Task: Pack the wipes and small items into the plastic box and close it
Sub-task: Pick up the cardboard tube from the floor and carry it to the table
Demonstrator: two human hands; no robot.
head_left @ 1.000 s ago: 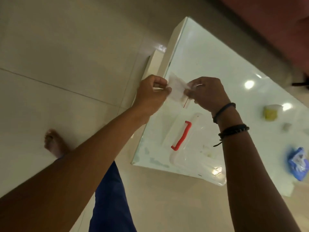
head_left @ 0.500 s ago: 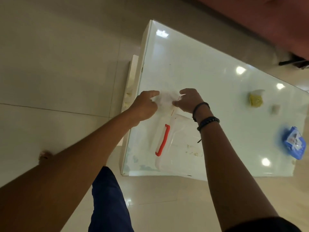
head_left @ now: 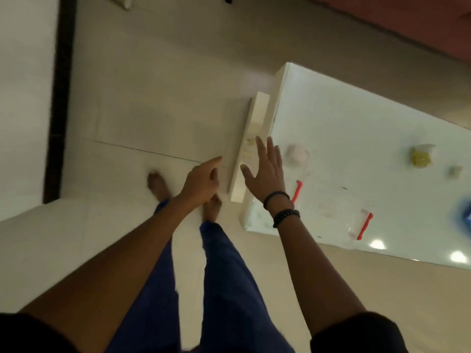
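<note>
- Neither grip holds anything: the right hand [head_left: 265, 171] is spread flat with fingers apart over the left edge of the worktop [head_left: 356, 123], and the left hand [head_left: 201, 183] hangs loosely open over the floor [head_left: 153, 98], forefinger extended.
- Just right of the right wrist, the clear plastic box [head_left: 331, 205] lies on the worktop close to its near edge, with its long axis running from upper left to lower right.
- One red handle [head_left: 297, 191] shows at the box's left end and another red clasp [head_left: 365, 226] at its right end.
- A crumpled white wipe [head_left: 295, 154] rests on the worktop just beyond the box, apart from both hands.
- Half a second ago both hands pinched this wipe together above the box; now they have let go and lifted away to the left.
- Farther right lie a yellow item [head_left: 421, 156] and a small pale item [head_left: 455, 171], well apart from the box.
- A blue wipes pack [head_left: 465, 215] is cut off by the right border.
- Motion blur softens everything, so the box's outline and whether its lid is on cannot be told.
- Bare feet and blue trouser legs [head_left: 224, 276] stand on the floor beside the worktop.
</note>
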